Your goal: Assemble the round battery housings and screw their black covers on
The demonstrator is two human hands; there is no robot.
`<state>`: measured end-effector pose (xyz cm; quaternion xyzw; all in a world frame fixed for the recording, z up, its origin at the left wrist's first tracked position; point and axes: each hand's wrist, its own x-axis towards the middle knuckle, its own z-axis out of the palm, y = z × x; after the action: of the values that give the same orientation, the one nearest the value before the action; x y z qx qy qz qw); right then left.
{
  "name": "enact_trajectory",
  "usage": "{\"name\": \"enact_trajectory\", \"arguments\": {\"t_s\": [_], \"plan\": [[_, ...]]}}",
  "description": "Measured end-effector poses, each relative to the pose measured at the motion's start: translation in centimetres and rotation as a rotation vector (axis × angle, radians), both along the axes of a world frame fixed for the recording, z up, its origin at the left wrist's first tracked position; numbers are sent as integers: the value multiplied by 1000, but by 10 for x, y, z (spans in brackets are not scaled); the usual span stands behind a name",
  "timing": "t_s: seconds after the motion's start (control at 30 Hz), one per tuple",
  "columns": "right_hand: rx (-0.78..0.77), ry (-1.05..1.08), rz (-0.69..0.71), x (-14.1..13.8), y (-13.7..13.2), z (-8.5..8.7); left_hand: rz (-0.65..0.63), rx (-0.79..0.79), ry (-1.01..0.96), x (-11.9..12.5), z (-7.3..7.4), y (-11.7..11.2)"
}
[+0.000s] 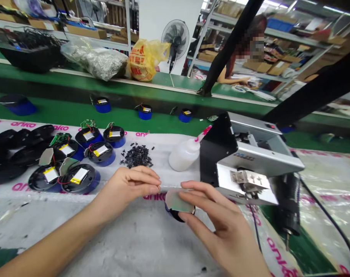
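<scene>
My right hand point(221, 223) grips a small round device point(179, 206) with a black and blue body and a shiny silver disc on top, fingers curled round its right side. My left hand point(131, 186) is closed in a pinch at the device's upper left edge, fingertips touching a thin edge there; what it pinches is too small to make out. Both hands hover just above a plastic-covered work surface point(105, 238) printed with pink "anko" lettering.
Several open round units with batteries point(76, 177) lie at left beside black shells point(10, 150). A pile of small black parts point(137, 156), a white squeeze bottle point(185, 154) and a metal machine point(247, 161) stand behind. A green conveyor point(76, 111) carries blue units. Another person sits far right.
</scene>
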<state>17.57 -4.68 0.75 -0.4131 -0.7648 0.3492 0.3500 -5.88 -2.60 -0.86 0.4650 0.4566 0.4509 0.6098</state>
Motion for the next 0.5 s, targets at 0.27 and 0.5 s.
{"name": "enact_trajectory", "arguments": {"t_s": [0.27,0.5], "plan": [[64,126,-63,-7,-10,-10,-81,-179,-293,3,-5,-1],[155,106,-70,-10,-12,-19,-99,-201,-319,7,-12,-2]]}}
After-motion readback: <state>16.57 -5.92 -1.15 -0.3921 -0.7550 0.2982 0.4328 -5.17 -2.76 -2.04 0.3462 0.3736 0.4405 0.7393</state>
